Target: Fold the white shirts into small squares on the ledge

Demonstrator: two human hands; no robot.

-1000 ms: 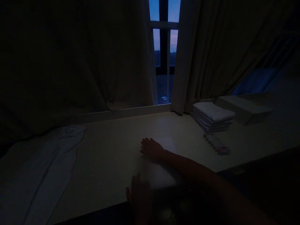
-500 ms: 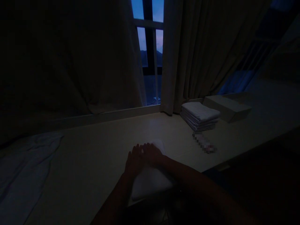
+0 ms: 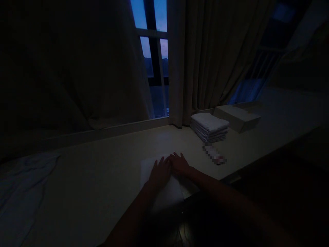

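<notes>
A white folded cloth lies on the pale counter close to its front edge. My left hand rests flat on the cloth, its fingers stretched away from me. Beside it, and touching it, my right hand lies near the cloth's right side with the fingers extended and a little apart. Neither hand grips anything. Both forearms cover part of the cloth, and the dim light blurs its folds.
At the back right stands a stack of folded white cloths, with a pale box behind it. A pixelated object lies before the stack. A loose white cloth spreads at the left. Dark curtains flank the window.
My hands have moved rightward over the cloth, showing more of its left side. The camera view has turned slightly, shifting the stack and window to the left.
</notes>
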